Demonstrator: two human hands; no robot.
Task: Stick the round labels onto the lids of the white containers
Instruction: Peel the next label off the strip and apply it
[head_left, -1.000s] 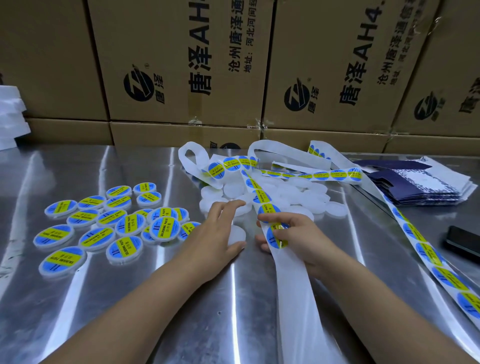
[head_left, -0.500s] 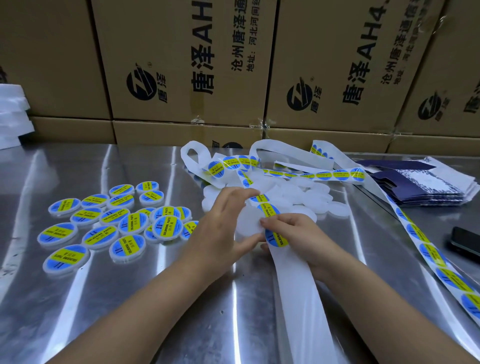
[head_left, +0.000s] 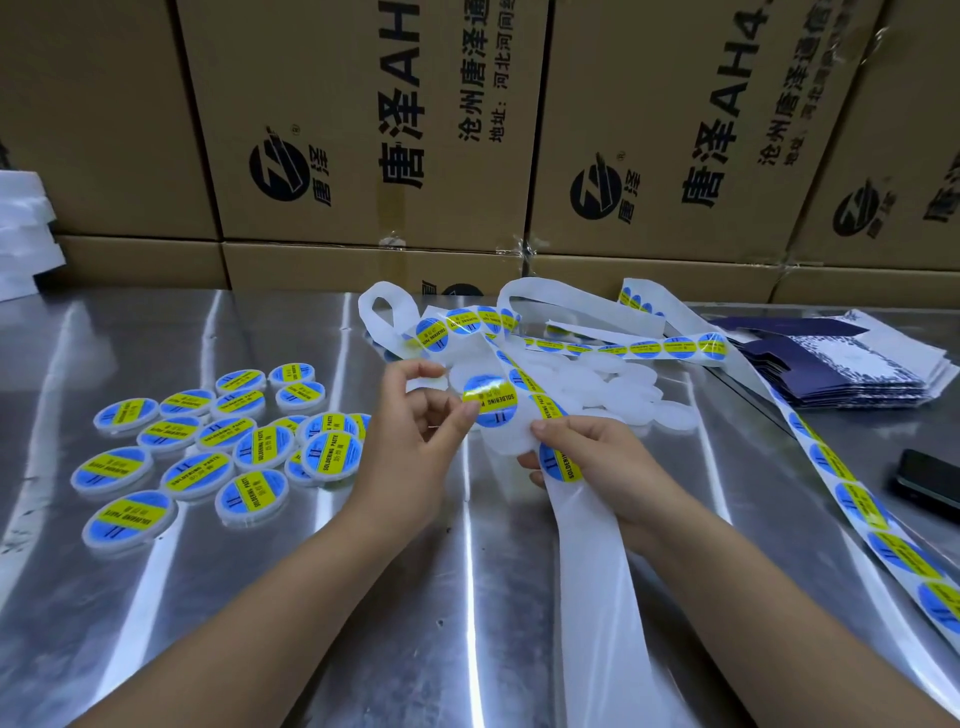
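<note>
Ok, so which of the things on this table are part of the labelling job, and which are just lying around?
In the job: left hand, pinching a round label; right hand, holding the label strip; plain white containers; labelled containers.
Lying about: phone; dark blue card stack; cardboard boxes.

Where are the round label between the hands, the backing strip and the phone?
round label (head_left: 496, 401): head view, yellow band.
backing strip (head_left: 592, 561): head view, bare lower part.
phone (head_left: 932, 480): head view, its screen.

Streaky glare on steel table (head_left: 156, 597)
</note>
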